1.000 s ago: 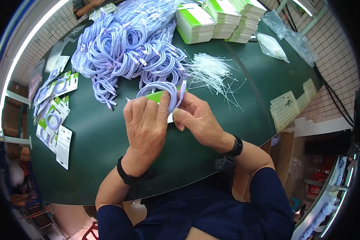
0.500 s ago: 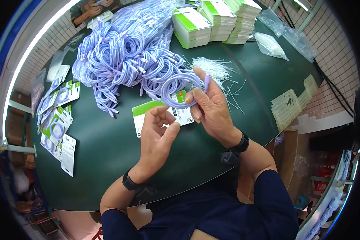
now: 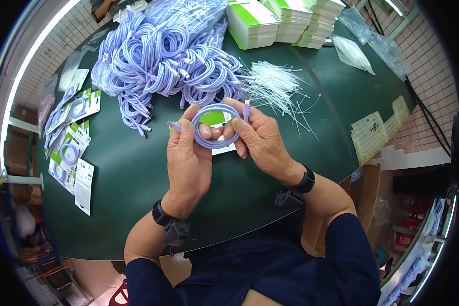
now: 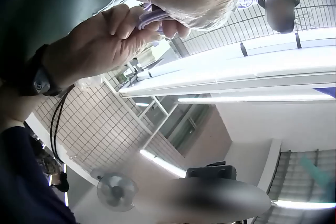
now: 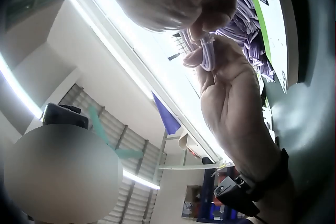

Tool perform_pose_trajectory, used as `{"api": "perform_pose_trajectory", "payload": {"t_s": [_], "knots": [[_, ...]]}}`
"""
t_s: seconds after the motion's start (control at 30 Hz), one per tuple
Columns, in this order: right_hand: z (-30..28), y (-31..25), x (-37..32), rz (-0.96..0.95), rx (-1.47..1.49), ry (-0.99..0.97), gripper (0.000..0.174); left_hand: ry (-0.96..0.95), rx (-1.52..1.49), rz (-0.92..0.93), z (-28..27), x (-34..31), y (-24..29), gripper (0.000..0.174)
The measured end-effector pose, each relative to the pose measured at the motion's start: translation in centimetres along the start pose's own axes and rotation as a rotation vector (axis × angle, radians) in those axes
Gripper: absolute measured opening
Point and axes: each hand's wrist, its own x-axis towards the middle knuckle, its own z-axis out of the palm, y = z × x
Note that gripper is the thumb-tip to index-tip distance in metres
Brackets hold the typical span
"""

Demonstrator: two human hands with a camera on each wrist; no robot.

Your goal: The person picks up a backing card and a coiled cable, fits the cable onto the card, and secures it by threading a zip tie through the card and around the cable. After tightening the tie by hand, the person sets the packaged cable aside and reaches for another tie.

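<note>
A coiled lilac cable [image 3: 201,133] is held between both hands in the head view, one connector sticking out at each side. My left hand [image 3: 188,158] pinches the coil's left side; my right hand [image 3: 264,144] grips its right side with thumb on top. Behind and below the coil, a green and white card [image 3: 215,118] lies partly hidden by coil and fingers. In the left wrist view the right hand [image 4: 97,45] holds the cable loops [image 4: 152,18]. The right wrist view shows the left hand [image 5: 233,95] with its fingers at the loops [image 5: 208,56].
A heap of lilac cables [image 3: 153,61] lies behind the hands, with white ties [image 3: 275,84] to its right. Stacks of cards [image 3: 252,25] stand at the back. Carded cables [image 3: 69,153] lie at left, printed sheets [image 3: 370,135] at right.
The left hand, apart from the cable half a second ago, now holds its left side. The right hand and coil have shifted left, over the card.
</note>
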Motion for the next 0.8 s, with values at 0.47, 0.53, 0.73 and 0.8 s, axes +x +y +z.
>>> {"api": "perform_pose_trajectory", "payload": {"t_s": [0.47, 0.53, 0.73, 0.8], "knots": [[-0.5, -0.1, 0.3, 0.010, -0.100, -0.015, 0.038, 0.006, 0.215, -0.197, -0.9, 1.4, 1.9, 0.049], [-0.8, 0.4, 0.5, -0.010, -0.141, -0.009, 0.034, 0.026, 0.269, -0.183, -1.2, 1.3, 1.8, 0.050], [-1.6, 0.5, 0.8, 0.044, -0.215, -0.028, 0.028, 0.044, 0.262, -0.219, -1.5, 1.3, 1.4, 0.046], [-1.2, 0.4, 1.1, 0.033, -0.211, -0.033, 0.027, 0.042, 0.193, -0.242, -1.2, 1.3, 1.5, 0.037]]}}
